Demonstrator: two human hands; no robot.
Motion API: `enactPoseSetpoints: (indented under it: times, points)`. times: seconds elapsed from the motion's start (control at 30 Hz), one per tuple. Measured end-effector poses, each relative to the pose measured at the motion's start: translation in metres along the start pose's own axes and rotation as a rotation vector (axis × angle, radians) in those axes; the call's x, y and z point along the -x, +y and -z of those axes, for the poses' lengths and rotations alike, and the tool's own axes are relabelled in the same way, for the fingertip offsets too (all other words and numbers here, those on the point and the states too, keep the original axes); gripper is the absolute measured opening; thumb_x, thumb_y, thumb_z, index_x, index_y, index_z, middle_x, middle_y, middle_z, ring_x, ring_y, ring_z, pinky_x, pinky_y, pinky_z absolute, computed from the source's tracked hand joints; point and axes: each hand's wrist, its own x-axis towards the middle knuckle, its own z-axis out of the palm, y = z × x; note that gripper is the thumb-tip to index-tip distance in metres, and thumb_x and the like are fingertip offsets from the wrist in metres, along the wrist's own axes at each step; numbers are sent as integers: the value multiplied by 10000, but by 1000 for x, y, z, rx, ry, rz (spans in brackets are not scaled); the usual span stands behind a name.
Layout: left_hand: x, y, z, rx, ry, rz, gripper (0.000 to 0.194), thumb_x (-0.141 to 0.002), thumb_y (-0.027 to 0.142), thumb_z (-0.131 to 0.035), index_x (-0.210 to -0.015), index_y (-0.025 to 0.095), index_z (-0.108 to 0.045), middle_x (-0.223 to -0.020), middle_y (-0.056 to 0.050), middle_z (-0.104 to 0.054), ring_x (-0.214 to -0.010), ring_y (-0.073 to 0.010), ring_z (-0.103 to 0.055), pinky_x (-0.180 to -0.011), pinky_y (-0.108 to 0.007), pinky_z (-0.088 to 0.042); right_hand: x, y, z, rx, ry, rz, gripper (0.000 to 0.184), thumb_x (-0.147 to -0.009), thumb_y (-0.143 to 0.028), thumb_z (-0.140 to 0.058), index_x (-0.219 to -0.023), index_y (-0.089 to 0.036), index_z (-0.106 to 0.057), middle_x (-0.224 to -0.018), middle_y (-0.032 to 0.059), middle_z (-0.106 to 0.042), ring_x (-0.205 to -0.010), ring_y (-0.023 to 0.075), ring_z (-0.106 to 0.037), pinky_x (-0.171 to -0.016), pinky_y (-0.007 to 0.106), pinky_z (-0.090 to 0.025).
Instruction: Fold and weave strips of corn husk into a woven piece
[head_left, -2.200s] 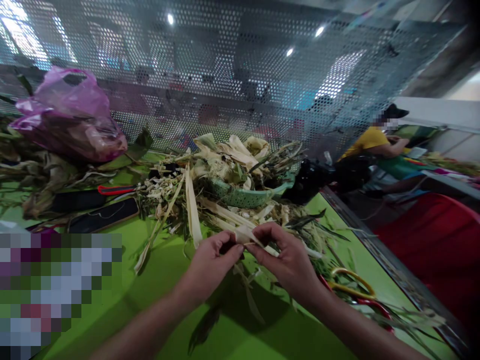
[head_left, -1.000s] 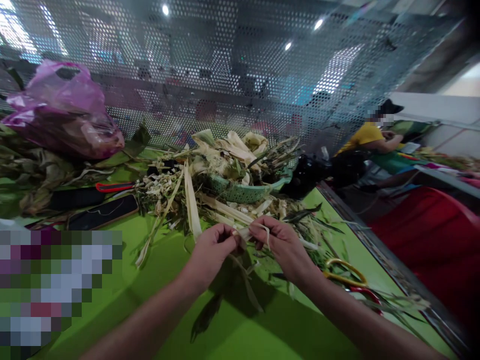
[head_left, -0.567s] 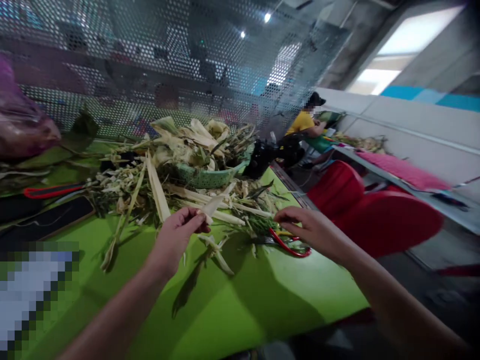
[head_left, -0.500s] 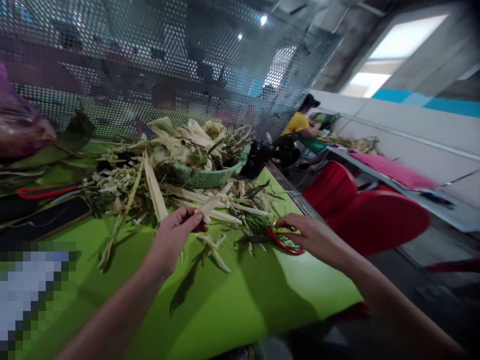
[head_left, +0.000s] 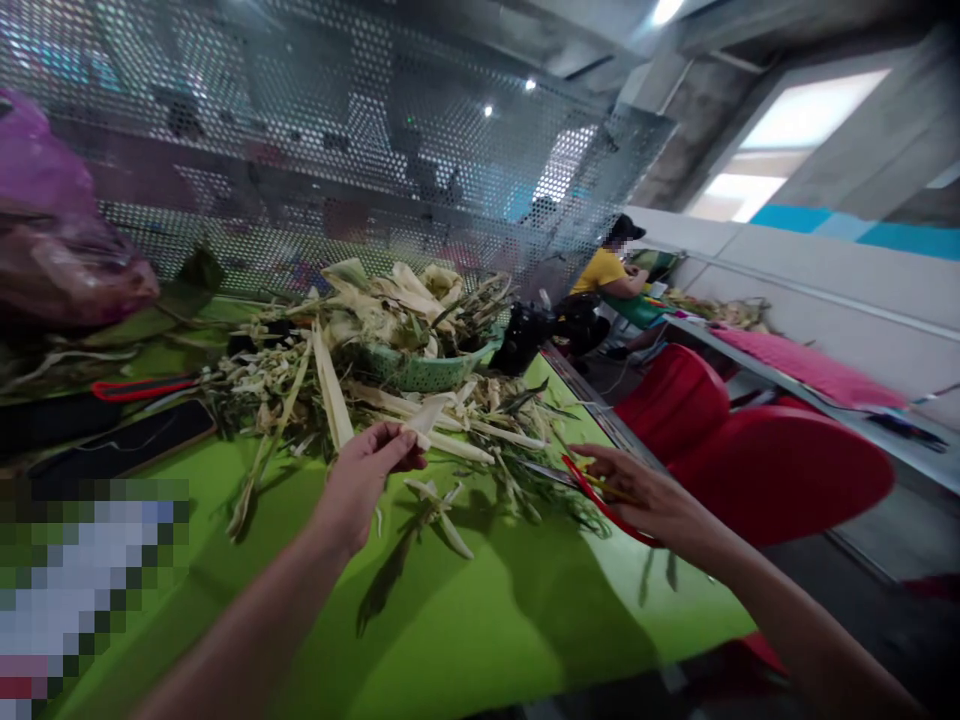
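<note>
Between the thumb and fingers of my left hand (head_left: 360, 480) is a pale dried corn husk piece (head_left: 430, 413), its tip pointing away to the upper right. My right hand (head_left: 645, 492) is closed around the red-handled scissors (head_left: 600, 500), just above the green tabletop (head_left: 480, 630); their blades point left toward the husk but stay apart from it. Below my left hand lie a small tied-looking bit of husk (head_left: 439, 520) and a dark dry leaf. Behind both hands a green basket (head_left: 420, 372) is heaped with dried husks (head_left: 390, 300).
Loose husk scraps (head_left: 262, 375) surround the basket. At left are a red-and-black-handled tool (head_left: 142, 388), a phone-like dark slab (head_left: 124, 450) and a purple plastic bag (head_left: 56, 220). Red chairs (head_left: 780, 465) stand at right. A person in a yellow shirt (head_left: 602, 270) sits farther back.
My right hand has lifted the scissors off the table scraps, the blades now showing. My left hand keeps its pinch on the husk. The view has shifted slightly.
</note>
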Motion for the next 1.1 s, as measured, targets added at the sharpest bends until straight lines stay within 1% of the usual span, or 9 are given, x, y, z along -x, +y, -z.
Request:
enactPoseSetpoints:
  times: [0.03,0.1,0.17,0.3,0.37,0.5,0.63,0.83,1.1]
  points:
    - [0,0,0,14,0,4,222,-699,344,-704,-782,152,-631,-723,-2,-641,-670,-113,-596,-739,-260,-457,1,-1,-1,-108,-37,-5,534,-806,-211,-532,-1331,-227,-438,-1159,109,-604,-1013,243,-595,-797,343,-491]
    - [0,0,-1,43,-7,2,223,-698,343,-707,-769,148,-627,-718,-3,-640,-659,-113,-595,-740,-266,-461,2,-6,-6,-203,-32,-17,479,-820,-306,-579,-1288,-239,-503,-1194,113,-604,-1039,257,-598,-797,335,-508]
    - [-1,0,-1,68,-16,-3,226,-698,338,-710,-769,143,-620,-719,-4,-636,-654,-112,-593,-740,-266,-462,-1,-15,-13,-197,-55,-21,489,-811,-359,-613,-1280,-257,-518,-1151,100,-627,-1008,252,-612,-772,316,-522]
    - [-2,-1,0,80,-22,-5,226,-707,334,-706,-763,139,-605,-703,-2,-628,-649,-111,-596,-740,-258,-457,-9,-40,-23,-95,-165,-15,567,-803,-418,-609,-1330,-275,-456,-1029,68,-655,-863,227,-638,-716,305,-534]
    - [-2,0,1,76,-23,4,222,-720,337,-694,-767,140,-603,-699,-4,-630,-659,-113,-602,-753,-259,-456,-12,-54,-24,-39,-232,-14,587,-792,-420,-609,-1333,-263,-442,-1103,71,-630,-901,240,-628,-793,343,-518]
    - [-1,2,0,108,-23,-5,210,-712,321,-699,-755,140,-603,-686,-4,-627,-650,-107,-595,-745,-251,-457,-17,-78,-27,24,-379,-30,624,-790,-457,-592,-1345,-243,-405,-1238,89,-565,-1087,299,-553,-934,408,-436]
    - [-1,2,-2,118,-31,-20,192,-713,302,-698,-724,140,-596,-659,3,-609,-626,-98,-579,-707,-232,-449,-22,-88,-36,-10,-344,-31,619,-841,-569,-461,-1358,-238,-383,-1189,106,-590,-1082,305,-557,-921,407,-438]
    - [-3,-1,-2,120,-38,-40,182,-734,301,-680,-743,139,-598,-687,5,-603,-628,-96,-584,-699,-232,-447,-31,-93,-45,-1,-310,30,547,-859,-558,-448,-1316,-256,-445,-1095,93,-636,-1020,289,-588,-886,402,-465]
    - [-3,7,-3,151,21,-56,196,-716,305,-694,-759,132,-612,-697,-4,-615,-622,-94,-583,-710,-242,-454,-35,-83,-46,9,-317,26,584,-854,-532,-481,-1370,-264,-423,-1290,95,-566,-1105,294,-565,-915,389,-465]
